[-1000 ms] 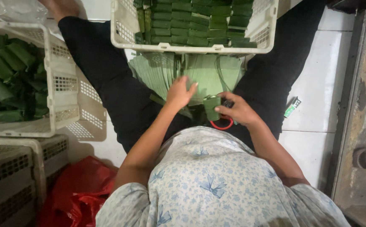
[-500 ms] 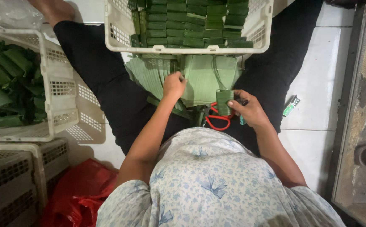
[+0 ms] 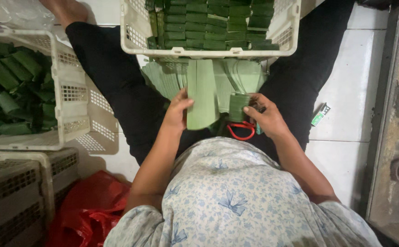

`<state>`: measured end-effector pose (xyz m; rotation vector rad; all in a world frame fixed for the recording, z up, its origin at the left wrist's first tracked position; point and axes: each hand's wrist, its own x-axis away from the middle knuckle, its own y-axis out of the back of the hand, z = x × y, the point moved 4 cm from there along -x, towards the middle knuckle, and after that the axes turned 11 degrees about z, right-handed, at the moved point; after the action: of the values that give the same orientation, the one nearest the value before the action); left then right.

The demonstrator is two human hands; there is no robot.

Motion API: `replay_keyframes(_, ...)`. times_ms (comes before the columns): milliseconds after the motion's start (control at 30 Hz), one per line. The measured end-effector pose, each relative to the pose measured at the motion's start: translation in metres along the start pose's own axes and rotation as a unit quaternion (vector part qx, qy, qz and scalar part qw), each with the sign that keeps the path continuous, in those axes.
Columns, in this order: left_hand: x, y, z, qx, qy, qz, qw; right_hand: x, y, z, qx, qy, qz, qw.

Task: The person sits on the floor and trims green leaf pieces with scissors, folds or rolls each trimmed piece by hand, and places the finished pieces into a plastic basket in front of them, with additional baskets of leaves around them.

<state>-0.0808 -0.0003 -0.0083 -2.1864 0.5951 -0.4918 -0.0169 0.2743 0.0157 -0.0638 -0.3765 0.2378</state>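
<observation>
I sit on the floor with legs spread. My left hand (image 3: 177, 112) grips a long pale green leaf strip (image 3: 201, 93), pulled up from a fanned pile of cut leaf strips (image 3: 162, 77) between my legs. My right hand (image 3: 266, 119) holds a small folded green leaf parcel (image 3: 238, 106). Red-handled scissors (image 3: 240, 130) lie under my right hand. Just beyond the pile stands a white plastic basket (image 3: 208, 49) filled with neat rows of dark green folded parcels.
A white basket (image 3: 66, 91) of loosely rolled green leaves stands at the left. Grey crates (image 3: 25, 183) and a red plastic bag (image 3: 89, 206) sit at the lower left. A small green lighter (image 3: 320, 115) lies on white tiles at the right, beside a concrete edge (image 3: 391, 114).
My left hand has lifted a single long leaf strip out of the pile and drawn it toward me. My right hand still holds the folded parcel, now slightly lower and nearer the strip.
</observation>
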Motion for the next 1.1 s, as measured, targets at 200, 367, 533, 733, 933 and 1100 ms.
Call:
replay_keyframes(200,0.034,-0.055,-0.005,0.104,-0.045,0.064,0.992,-0.024,-0.036,0.006,-0.061,0.053,0.0,0.997)
replay_keyframes(367,0.037,-0.065,0.014,-0.164,-0.062,-0.125,0.977,-0.028,-0.06,0.006,-0.059,0.087,0.055,0.993)
replay_keyframes(533,0.036,-0.068,0.023,-0.268,-0.054,-0.025,0.962,-0.022,-0.063,0.001,0.007,0.042,0.093,0.995)
replay_keyframes(733,0.03,-0.052,0.038,-0.348,-0.038,-0.089,0.932,-0.014,-0.061,0.018,0.113,0.021,0.028,0.993)
replay_keyframes(933,0.025,-0.042,0.042,-0.304,-0.07,-0.114,0.943,0.009,-0.077,0.05,0.17,0.093,-0.006,0.981)
replay_keyframes(1100,0.025,-0.052,0.042,-0.284,-0.09,-0.116,0.948,0.008,-0.096,0.051,0.241,0.108,0.001,0.965)
